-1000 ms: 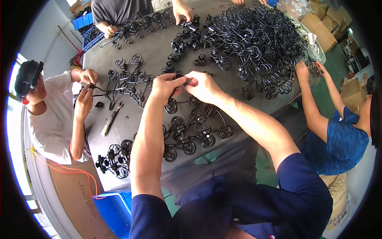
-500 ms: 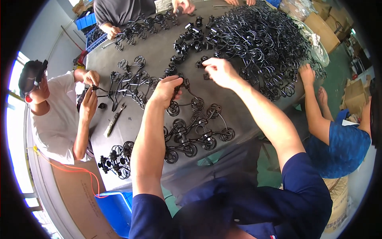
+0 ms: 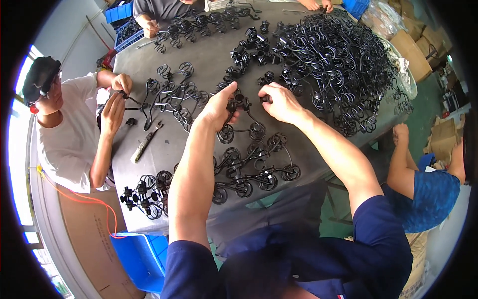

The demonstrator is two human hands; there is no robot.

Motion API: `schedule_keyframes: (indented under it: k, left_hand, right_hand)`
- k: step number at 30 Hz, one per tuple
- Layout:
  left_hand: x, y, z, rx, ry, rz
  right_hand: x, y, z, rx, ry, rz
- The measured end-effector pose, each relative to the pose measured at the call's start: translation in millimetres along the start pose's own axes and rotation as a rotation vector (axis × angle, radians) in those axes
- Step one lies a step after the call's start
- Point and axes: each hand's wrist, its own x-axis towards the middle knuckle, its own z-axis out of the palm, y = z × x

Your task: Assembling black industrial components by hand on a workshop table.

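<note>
My left hand point(image 3: 219, 108) is closed around a black wire part with coiled ends point(image 3: 256, 130), near the middle of the table. A black clamp-like fitting point(image 3: 240, 102) on that part shows beyond my fingers. Just to its right, my right hand point(image 3: 284, 104) pinches a small black piece point(image 3: 266, 98), mostly covered by the fingertips. A small gap separates the two hands. Several finished-looking coiled wire parts point(image 3: 241, 188) lie in a row nearer to me, and loose black fittings point(image 3: 267, 77) sit just beyond my right hand.
A large heap of black coiled wires point(image 3: 333, 65) covers the far right of the grey table point(image 3: 149, 112). A wrench-like tool point(image 3: 145, 144) lies at left. Co-workers sit left, far and right. A blue bin point(image 3: 142, 261) stands below the left edge.
My right hand has drawn back from the loose fittings toward me, now with a small black piece in its fingers. The co-worker at right has pulled a hand away from the heap.
</note>
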Motion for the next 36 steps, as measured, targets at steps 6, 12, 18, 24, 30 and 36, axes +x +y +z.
schedule_keyframes:
  k: [6,12,18,24,30,36]
  left_hand:
    - [2.6,-2.8,-3.9,-0.041,-0.016,0.022]
    - [5.8,-5.0,-1.7,-0.040,0.009,0.025]
    - [3.2,-6.0,1.4,0.029,0.014,0.032]
    - [1.5,-5.4,6.4,0.191,0.049,0.077]
    - [-9.1,-2.6,5.9,-0.209,-0.074,0.305]
    - [-9.4,-2.1,-2.4,-0.348,-0.058,0.418]
  right_hand:
    - [7.7,-41.6,-1.0,0.257,0.005,-0.083]
    - [-5.5,-37.4,14.7,0.557,0.081,0.187]
    - [-4.4,-27.7,30.0,1.084,0.138,0.401]
    - [-4.7,-27.3,36.7,0.882,0.244,0.252]
    - [19.0,-49.8,-10.1,0.930,0.195,0.131]
    - [29.1,-29.2,-50.0,0.819,0.178,0.156]
